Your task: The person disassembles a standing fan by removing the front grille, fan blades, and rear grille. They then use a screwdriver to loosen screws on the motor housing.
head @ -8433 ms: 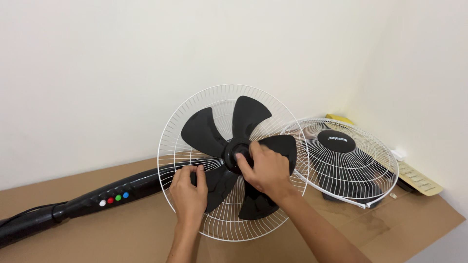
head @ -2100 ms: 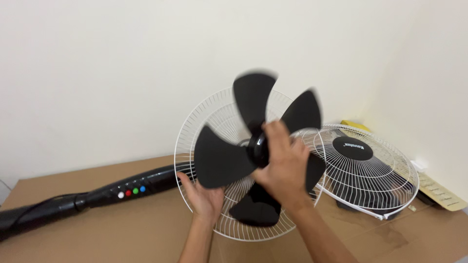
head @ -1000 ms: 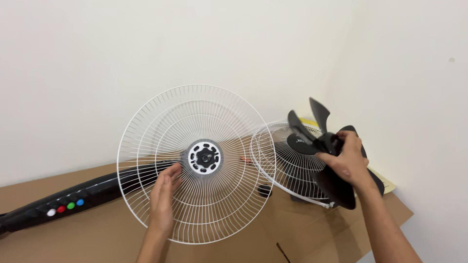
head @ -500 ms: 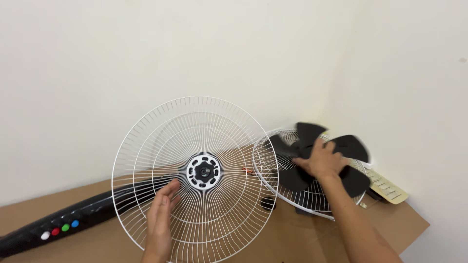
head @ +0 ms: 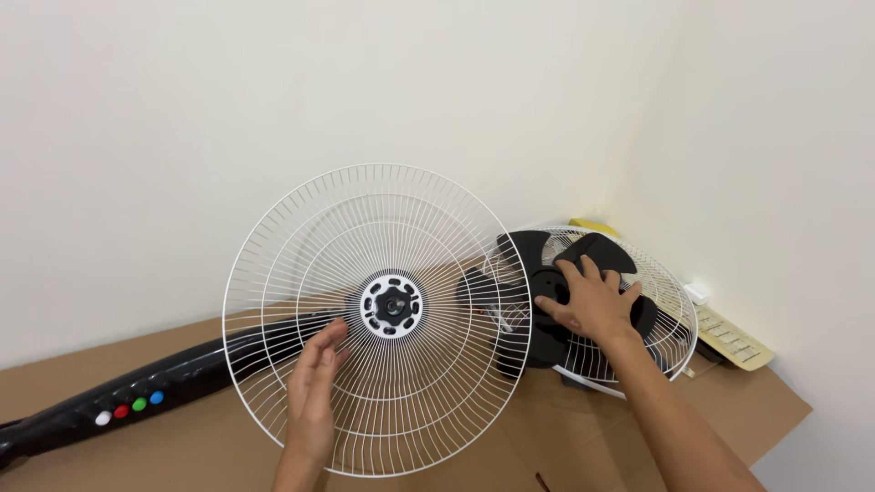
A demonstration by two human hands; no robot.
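Note:
A white wire rear fan guard [head: 301, 246] stands upright on the black fan body, with the bare motor hub [head: 391, 306] at its centre. My left hand [head: 314, 392] rests flat against the lower wires of that guard, fingers apart. The black fan blade [head: 533, 251] lies on the second white wire guard [head: 670, 305] at the right. My right hand [head: 592, 301] presses on top of the blade's hub, fingers spread over it.
The black fan column [head: 137, 401] with several coloured buttons lies to the left on brown cardboard [head: 766, 410]. A beige flat object [head: 734, 337] and a yellow item [head: 592, 225] sit by the corner wall at the right.
My right hand has carried the black blade off the motor hub to the right and laid it on the second guard. My left hand stays on the upright guard.

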